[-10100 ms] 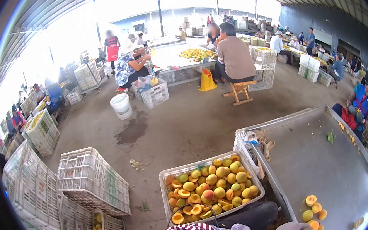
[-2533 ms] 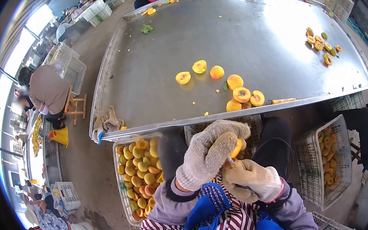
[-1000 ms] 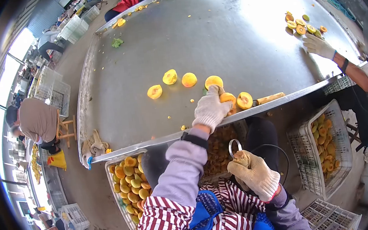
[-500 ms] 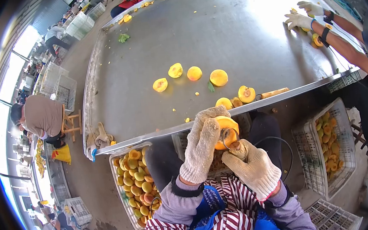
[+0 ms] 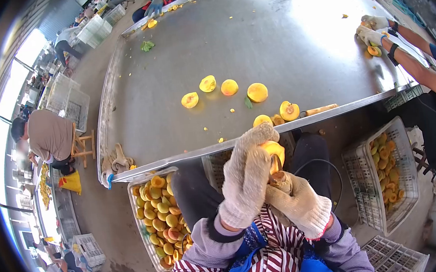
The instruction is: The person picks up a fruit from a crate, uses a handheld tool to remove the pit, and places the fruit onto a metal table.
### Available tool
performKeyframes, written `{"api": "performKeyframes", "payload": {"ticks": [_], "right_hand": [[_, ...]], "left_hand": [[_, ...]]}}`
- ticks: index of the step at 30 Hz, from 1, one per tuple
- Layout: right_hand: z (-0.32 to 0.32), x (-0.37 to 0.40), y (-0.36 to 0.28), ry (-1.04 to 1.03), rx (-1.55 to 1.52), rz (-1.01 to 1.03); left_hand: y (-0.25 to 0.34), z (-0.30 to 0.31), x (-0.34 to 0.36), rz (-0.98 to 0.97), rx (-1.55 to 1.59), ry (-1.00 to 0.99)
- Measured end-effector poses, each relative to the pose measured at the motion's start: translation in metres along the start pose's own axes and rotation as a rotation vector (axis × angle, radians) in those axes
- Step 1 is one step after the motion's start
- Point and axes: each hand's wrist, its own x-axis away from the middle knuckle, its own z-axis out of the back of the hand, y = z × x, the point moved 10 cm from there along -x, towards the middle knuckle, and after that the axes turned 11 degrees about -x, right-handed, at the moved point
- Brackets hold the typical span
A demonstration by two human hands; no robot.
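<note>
My left hand, in a knitted glove, is closed around a yellow peach half. My right hand, gloved too, grips the wooden handle of a pitting knife. Its metal loop meets the peach's cut side and is mostly hidden there. On the metal table, beyond my hands, lie several peach halves. Near the front edge, one peach half shows its cut face beside a second wooden-handled tool.
A crate of peach halves stands by my left leg; another crate is at right. A co-worker's gloved hands handle peaches at the table's right side. Gloves lie at the near left corner, a leaf farther back.
My left hand has turned the peach half, so less of its cut face and the knife's loop shows. The co-worker's hands at right have drawn back toward the table's edge.
</note>
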Motion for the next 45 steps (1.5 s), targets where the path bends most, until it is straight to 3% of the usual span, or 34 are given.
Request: {"api": "performKeyframes", "payload": {"ticks": [1, 2, 3, 5, 7, 9, 10, 12, 13, 15, 17, 20, 22, 25, 29, 30, 31, 33, 34, 35, 37, 38, 40, 43, 44, 45], "right_hand": [[0.000, 0.000, 0.005, -0.001, -0.001, 0.001], [0.002, 0.000, 0.002, 0.013, 0.045, 0.107], [0.003, 0.001, -0.004, 0.029, 0.091, 0.214], [0.006, 0.005, -0.001, 0.048, 0.078, 0.148], [0.008, 0.005, -0.001, 0.057, 0.258, 0.173], [0.003, 0.007, -0.006, 0.042, 0.112, 0.125], [0.000, 0.006, -0.006, 0.024, -0.027, 0.078], [0.002, 0.006, 0.001, -0.013, -0.040, -0.013], [0.001, 0.007, 0.008, -0.051, -0.052, -0.101], [-0.001, 0.010, 0.010, -0.062, 0.045, -0.128], [-0.007, 0.012, 0.007, -0.093, -0.075, -0.145], [-0.005, 0.011, 0.013, -0.123, -0.169, -0.191], [-0.002, 0.008, 0.015, -0.118, -0.205, -0.182], [0.002, 0.011, 0.022, -0.154, -0.255, -0.280], [-0.008, 0.017, 0.025, -0.224, -0.372, -0.323], [-0.007, 0.017, 0.024, -0.210, -0.388, -0.312], [-0.005, 0.017, 0.027, -0.209, -0.390, -0.314], [-0.011, 0.021, 0.034, -0.306, -0.575, -0.379], [-0.009, 0.019, 0.037, -0.304, -0.570, -0.378], [-0.011, 0.020, 0.038, -0.337, -0.583, -0.371], [-0.014, 0.022, 0.038, -0.375, -0.595, -0.361], [-0.021, 0.024, 0.032, -0.455, -0.660, -0.349], [-0.027, 0.029, 0.033, -0.530, -0.729, -0.340], [-0.038, 0.034, 0.039, -0.662, -0.937, -0.382], [-0.042, 0.037, 0.039, -0.710, -0.964, -0.410], [-0.045, 0.040, 0.038, -0.757, -0.989, -0.438]], "left_hand": [[0.006, 0.003, 0.006, -0.091, -0.055, 0.096], [0.001, -0.002, 0.010, -0.041, 0.167, 0.091], [0.000, -0.003, 0.012, -0.044, 0.167, 0.088], [-0.002, -0.005, 0.015, -0.077, 0.361, 0.057], [0.001, -0.007, 0.016, -0.123, 0.367, 0.025], [0.026, -0.002, 0.019, -0.403, 0.148, 0.087], [0.026, 0.000, 0.017, -0.405, 0.149, 0.084], [0.025, 0.001, 0.013, -0.381, -0.301, 0.080], [0.030, 0.005, 0.012, -0.383, -0.297, 0.079], [0.016, -0.006, 0.003, -0.038, -0.012, -0.100], [0.018, -0.006, 0.000, -0.032, -0.015, -0.060], [0.020, -0.006, -0.005, -0.096, -0.288, -0.048], [0.037, -0.008, -0.004, -0.266, -0.465, 0.017], [0.049, -0.016, -0.011, -0.337, -0.720, -0.056], [0.033, -0.018, -0.019, -0.114, -0.698, -0.219], [0.047, -0.020, -0.016, -0.261, -0.758, -0.198], [0.046, -0.023, -0.015, -0.259, -0.758, -0.200], [0.068, -0.030, -0.005, -0.545, -0.923, -0.068], [0.067, -0.031, -0.006, -0.515, -0.935, -0.085], [0.065, -0.029, -0.006, -0.510, -0.932, -0.082], [0.032, -0.022, -0.016, -0.192, -0.581, -0.263], [0.030, -0.019, -0.019, -0.196, -0.581, -0.264], [0.055, -0.024, -0.009, -0.513, -0.326, -0.342], [0.046, -0.018, 0.000, -0.487, -0.128, -0.280], [0.022, -0.018, 0.006, -0.189, 0.103, -0.273], [0.024, -0.020, 0.009, -0.191, 0.104, -0.272]]}}
